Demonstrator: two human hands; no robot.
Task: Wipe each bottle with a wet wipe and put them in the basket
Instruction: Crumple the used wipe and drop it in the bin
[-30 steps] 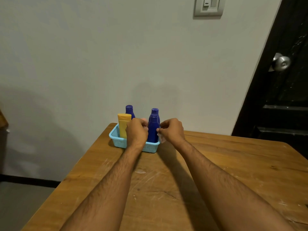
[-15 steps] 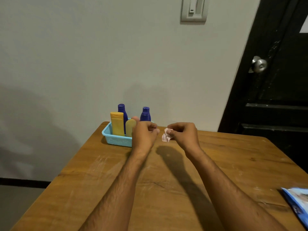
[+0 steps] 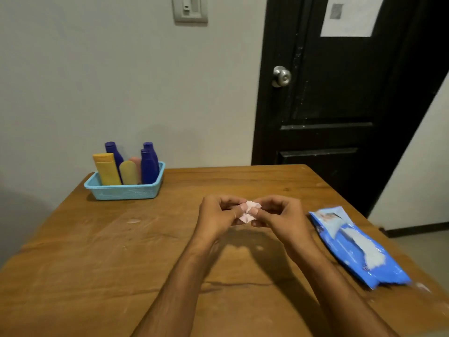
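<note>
Nearest, two bare forearms reach forward over the wooden counter (image 3: pixel 102 263). The left hand (image 3: pixel 216 215) and the right hand (image 3: pixel 279 217) meet above the middle of the counter, fingers curled, and both pinch a small crumpled wet wipe (image 3: pixel 249 210) between them; the wipe sits right at the fingertips, held clear of the wood, with the hands' shadow on the surface below.

To the right of the right hand, near the counter's right edge, lies a blue wipes packet (image 3: pixel 357 249), flat on the wood and apart from the hands.

Further back and to the left, well apart from both hands, a light blue basket (image 3: pixel 121 192) stands near the counter's far left corner. In it stand upright a yellow bottle (image 3: pixel 107 170), a pale yellow bottle (image 3: pixel 128 172), a pinkish bottle (image 3: pixel 136 161) mostly hidden behind it, and three dark blue bottles (image 3: pixel 148 166).

Beyond the counter are a pale wall with a light switch (image 3: pixel 190 8) and a black door (image 3: pixel 340 93) with a round knob (image 3: pixel 281 76).
</note>
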